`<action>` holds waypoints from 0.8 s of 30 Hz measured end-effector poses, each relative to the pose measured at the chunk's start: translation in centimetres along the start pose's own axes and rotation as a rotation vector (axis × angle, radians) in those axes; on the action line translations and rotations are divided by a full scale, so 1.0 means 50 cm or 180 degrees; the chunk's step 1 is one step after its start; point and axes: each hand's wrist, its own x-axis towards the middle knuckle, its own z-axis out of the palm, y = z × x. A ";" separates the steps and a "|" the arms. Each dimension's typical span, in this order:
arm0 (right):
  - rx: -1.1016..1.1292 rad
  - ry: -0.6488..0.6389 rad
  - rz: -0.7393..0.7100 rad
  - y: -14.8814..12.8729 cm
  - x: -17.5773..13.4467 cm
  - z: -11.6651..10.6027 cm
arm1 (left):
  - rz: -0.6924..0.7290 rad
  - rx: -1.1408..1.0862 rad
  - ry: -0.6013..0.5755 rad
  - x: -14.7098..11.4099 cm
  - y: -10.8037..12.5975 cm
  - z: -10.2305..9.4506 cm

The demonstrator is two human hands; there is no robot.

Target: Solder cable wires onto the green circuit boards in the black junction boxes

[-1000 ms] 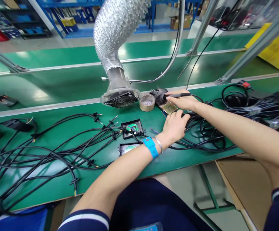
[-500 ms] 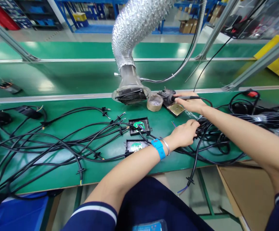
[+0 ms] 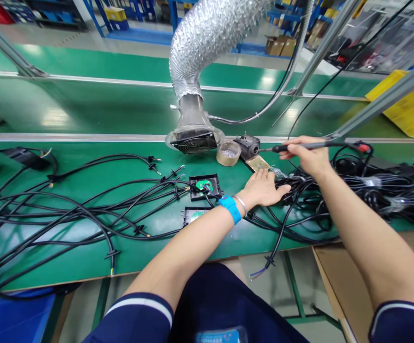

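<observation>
- Two hands work just in front of the fume extractor (image 3: 193, 140), which serves as the landmark here.
- The right hand (image 3: 309, 157) is closed around the handle of a soldering iron (image 3: 301, 147), held nearly level, its tip pointing toward the small black iron stand (image 3: 248, 145) just right of the extractor's mouth.
- The left hand (image 3: 262, 188) lies palm down, fingers closing loosely over a black cable (image 3: 281, 224) in the tangle to the right of and nearer than the extractor; whether it pinches the cable or only presses it I cannot tell.
- That cable runs out from under the left hand, over the bench edge, and ends in bared wires (image 3: 257, 274) dangling below (well nearer the body than the extractor).
- Judged from this, the iron is best kept level and clear of the cable jackets while the other hand sorts the tangle; a hot tip close to insulation is the risk.
- A tape roll (image 3: 229, 152) sits touching the right side of the extractor's rim, with a brass-coloured pad (image 3: 259, 163) just beyond it.
- Two open black housings (image 3: 204, 186) lie nearer than the extractor, left of the left hand, a blue wrist strap (image 3: 230, 208) beside them.
</observation>
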 end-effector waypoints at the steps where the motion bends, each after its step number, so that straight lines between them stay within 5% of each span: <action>1: 0.0179 0.0082 0.0009 -0.017 0.008 -0.013 | -0.0014 0.0106 -0.0030 0.000 -0.001 0.001; 7: 0.0666 0.0036 -0.0076 -0.165 0.073 -0.061 | -0.0137 0.0707 -0.0240 -0.001 0.001 0.006; 12: 0.0849 0.0226 -0.0276 -0.213 0.042 -0.005 | -0.0364 0.1012 0.0039 -0.045 0.030 0.009; 18: 0.0254 0.0505 -0.0324 -0.084 -0.044 0.150 | 0.0737 0.0727 0.0420 -0.283 0.049 -0.045; 21: -0.0267 0.0273 -0.0117 -0.054 -0.076 0.187 | 0.0497 -0.0059 0.0418 -0.408 0.009 -0.074; 24: -0.0436 0.0419 -0.0313 -0.091 -0.096 0.181 | -0.0305 -0.0363 0.1004 -0.480 -0.056 -0.075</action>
